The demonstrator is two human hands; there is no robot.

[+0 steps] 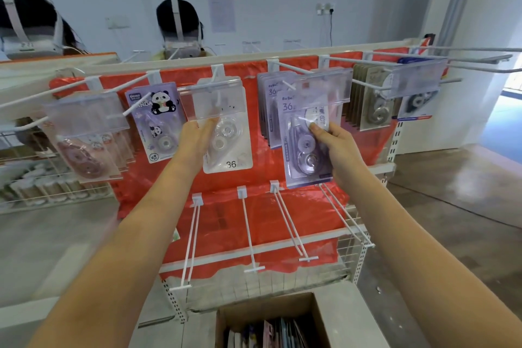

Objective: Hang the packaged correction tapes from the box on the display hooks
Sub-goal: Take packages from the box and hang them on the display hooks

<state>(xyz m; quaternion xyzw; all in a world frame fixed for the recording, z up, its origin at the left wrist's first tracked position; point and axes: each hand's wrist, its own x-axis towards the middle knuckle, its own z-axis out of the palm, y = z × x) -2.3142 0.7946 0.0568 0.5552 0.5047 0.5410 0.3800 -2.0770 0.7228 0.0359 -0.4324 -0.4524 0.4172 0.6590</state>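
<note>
With more packs waiting in the open box [271,325] at the person's feet, the right hand [337,147] is gripping a purple correction tape pack [306,138] just before its hook [293,68], likely needing its hole threaded next, while the left hand [195,141], fingers extended, is steadying the clear pack [228,133].

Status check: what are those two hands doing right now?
Right hand gripping purple packaged correction tape at its hook. Left hand touching clear price-tag flap. Nothing blocking.

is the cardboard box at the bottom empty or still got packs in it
Not empty. The open cardboard box shows several packaged correction tapes standing on edge inside; how many remain cannot be told.
</note>
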